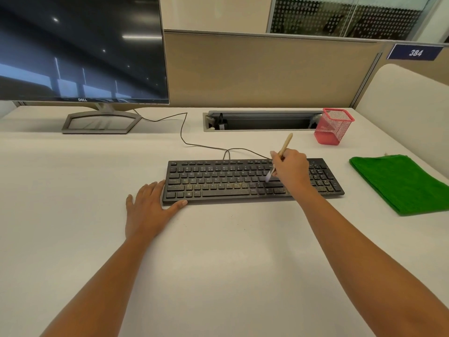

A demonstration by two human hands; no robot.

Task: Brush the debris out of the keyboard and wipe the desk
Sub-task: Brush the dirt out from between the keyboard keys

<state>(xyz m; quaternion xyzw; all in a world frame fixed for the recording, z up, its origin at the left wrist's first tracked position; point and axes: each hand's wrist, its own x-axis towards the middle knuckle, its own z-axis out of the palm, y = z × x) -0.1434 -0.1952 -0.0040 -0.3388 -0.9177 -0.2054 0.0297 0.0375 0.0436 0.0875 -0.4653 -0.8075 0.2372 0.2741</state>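
A black keyboard [218,181] lies on the white desk [218,251], with yellowish debris speckled over its lower key rows. My right hand [290,170] grips a small wooden-handled brush [285,143] above the keyboard's right-centre. The brush's pale bristles touch the keys just left of my hand. My left hand [148,205] lies flat on the desk against the keyboard's left end, the thumb along its front edge. A folded green cloth [403,183] rests on the desk to the right of the keyboard.
A dark monitor [80,47] on a grey stand [102,121] fills the back left. The keyboard's cable [184,132] runs back across the desk. A red mesh pen cup [334,126] stands beside an open cable tray [262,120]. Beige partitions close off the back and right.
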